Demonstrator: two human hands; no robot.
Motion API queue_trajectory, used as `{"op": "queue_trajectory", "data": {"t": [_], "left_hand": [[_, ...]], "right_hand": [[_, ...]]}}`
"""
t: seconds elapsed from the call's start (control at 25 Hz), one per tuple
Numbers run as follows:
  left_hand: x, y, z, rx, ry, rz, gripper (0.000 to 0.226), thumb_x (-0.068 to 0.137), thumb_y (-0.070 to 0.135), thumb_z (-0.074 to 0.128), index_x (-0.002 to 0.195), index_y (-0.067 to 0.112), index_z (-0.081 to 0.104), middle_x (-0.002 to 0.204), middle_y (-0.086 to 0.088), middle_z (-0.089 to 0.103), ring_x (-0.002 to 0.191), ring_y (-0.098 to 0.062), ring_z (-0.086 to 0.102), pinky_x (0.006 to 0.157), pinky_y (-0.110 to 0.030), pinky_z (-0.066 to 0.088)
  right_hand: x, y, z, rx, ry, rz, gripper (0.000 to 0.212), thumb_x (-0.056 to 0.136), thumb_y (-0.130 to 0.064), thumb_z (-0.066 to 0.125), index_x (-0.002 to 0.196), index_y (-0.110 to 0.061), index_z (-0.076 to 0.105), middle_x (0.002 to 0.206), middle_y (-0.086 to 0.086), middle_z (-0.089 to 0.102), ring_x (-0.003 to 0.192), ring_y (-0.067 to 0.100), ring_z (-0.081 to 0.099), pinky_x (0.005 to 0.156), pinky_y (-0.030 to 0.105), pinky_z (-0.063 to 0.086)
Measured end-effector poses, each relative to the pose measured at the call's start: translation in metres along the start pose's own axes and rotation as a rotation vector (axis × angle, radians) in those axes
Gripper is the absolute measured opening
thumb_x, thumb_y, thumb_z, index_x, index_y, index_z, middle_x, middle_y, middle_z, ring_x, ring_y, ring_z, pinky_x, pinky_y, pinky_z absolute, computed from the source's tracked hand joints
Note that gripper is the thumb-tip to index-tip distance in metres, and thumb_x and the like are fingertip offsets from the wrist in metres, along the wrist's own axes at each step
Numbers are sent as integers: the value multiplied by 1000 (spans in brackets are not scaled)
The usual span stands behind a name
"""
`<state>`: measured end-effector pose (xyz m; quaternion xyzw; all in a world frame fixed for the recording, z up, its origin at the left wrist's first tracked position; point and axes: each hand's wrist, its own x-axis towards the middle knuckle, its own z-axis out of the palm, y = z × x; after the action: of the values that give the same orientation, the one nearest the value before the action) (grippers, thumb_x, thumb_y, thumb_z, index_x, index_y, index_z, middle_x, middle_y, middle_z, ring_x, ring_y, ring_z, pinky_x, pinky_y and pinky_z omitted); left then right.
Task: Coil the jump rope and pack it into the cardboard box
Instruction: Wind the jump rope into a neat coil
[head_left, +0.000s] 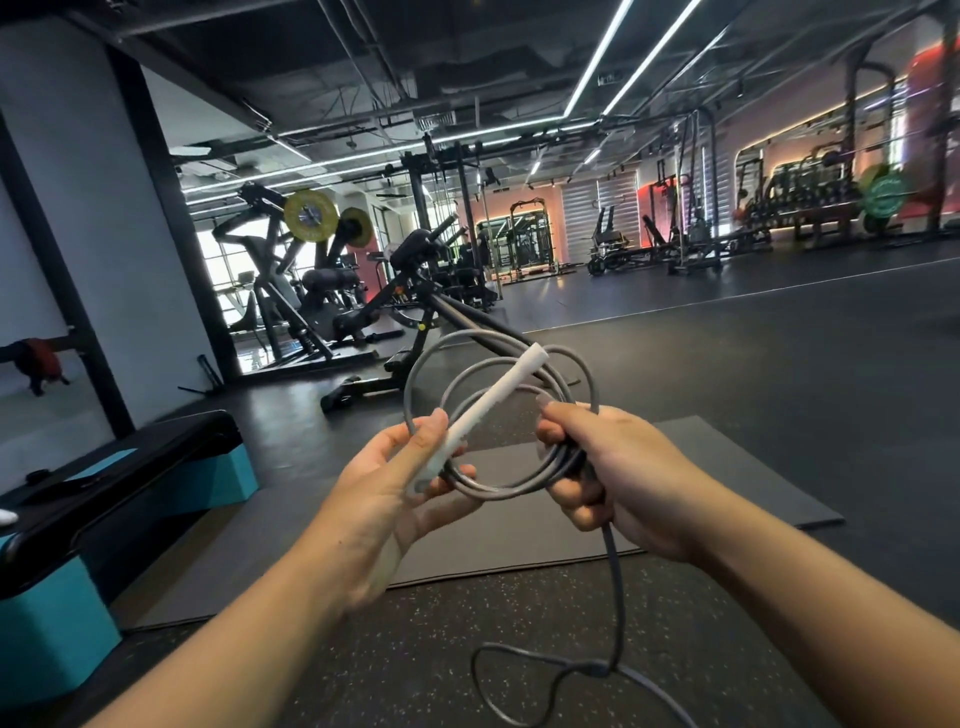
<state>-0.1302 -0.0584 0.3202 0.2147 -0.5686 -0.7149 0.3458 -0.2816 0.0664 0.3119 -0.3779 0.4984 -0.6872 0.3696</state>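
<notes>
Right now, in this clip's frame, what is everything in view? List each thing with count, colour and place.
jump rope: one, grey, coiled in loops between the hands, loose end trailing to the floor
handle: one, white, lying across the coil
mat: one, dark grey, on the floor beneath the hands
step platform: one, black top on teal base, at left
weight plates: two, yellow, on a machine at back left
weight plate: one, green, on a rack at far right
cardboard box: none in view
left hand: pinches the handle's lower end
right hand: grips the gathered loops
</notes>
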Motion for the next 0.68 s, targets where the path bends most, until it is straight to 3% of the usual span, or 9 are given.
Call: {"op": "queue_trajectory", "data": {"t": [0.12, 0.2, 0.24, 0.32, 0.4, 0.48, 0.6, 0.68], "left_hand": [[3, 13, -1, 501, 60, 181, 88, 68, 55, 78, 144, 29, 42, 132, -5, 64, 107, -18, 68, 76, -32, 59], [4, 26, 7, 844, 29, 479, 83, 74, 68, 71, 145, 41, 37, 144, 11, 51, 126, -10, 53, 94, -27, 44], [5, 35, 16, 983, -48, 603, 78, 76, 71, 68, 143, 44, 40, 143, 17, 50, 127, -5, 49, 98, -27, 41], [12, 54, 36, 1302, -259, 672, 66, 77, 75, 62, 134, 43, 54, 130, 25, 59, 117, 2, 55, 99, -29, 46], [21, 68, 52, 1524, -436, 551, 54, 79, 77, 57, 112, 36, 69, 106, 19, 73, 97, -1, 67, 89, -30, 55], [34, 71, 58, 1582, -550, 438, 54, 84, 72, 55, 95, 23, 73, 86, 7, 78, 79, -5, 72, 77, -28, 57], [40, 64, 58, 1588, -594, 407, 67, 83, 71, 49, 94, 8, 67, 79, -9, 74, 57, -7, 68, 71, -35, 57], [41, 59, 55, 1642, -581, 464, 67, 89, 68, 44, 90, 6, 68, 67, -7, 65, 44, -4, 56, 60, -31, 51]], "right_hand": [[-1, -8, -7, -137, -43, 37, 38, 104, -35, 48, 69, -24, 42, 58, -3, 26, 43, 10, 22, 42, 16, 14], [-2, -12, -9, -290, -84, 54, 36, 105, -35, 47, 71, -24, 40, 62, -3, 26, 45, 10, 21, 41, 17, 14], [-2, -13, -9, -361, -104, 50, 35, 105, -35, 46, 73, -24, 39, 63, -3, 25, 46, 10, 20, 42, 19, 13], [-1, -16, -7, -478, -134, 32, 32, 105, -33, 41, 75, -23, 37, 65, -3, 24, 49, 10, 18, 44, 22, 12], [1, -17, -4, -567, -151, 14, 29, 105, -29, 39, 78, -21, 38, 65, -2, 23, 50, 11, 18, 46, 25, 12], [2, -18, -3, -632, -159, 6, 25, 104, -27, 42, 80, -20, 40, 63, -1, 23, 50, 12, 19, 46, 26, 13], [0, -16, -4, -677, -167, -19, 23, 104, -25, 46, 82, -19, 50, 61, -1, 29, 50, 13, 24, 46, 27, 17], [-2, -18, -8, -704, -171, -58, 29, 103, -24, 49, 81, -28, 66, 59, -3, 38, 48, 12, 28, 44, 27, 23]]}}
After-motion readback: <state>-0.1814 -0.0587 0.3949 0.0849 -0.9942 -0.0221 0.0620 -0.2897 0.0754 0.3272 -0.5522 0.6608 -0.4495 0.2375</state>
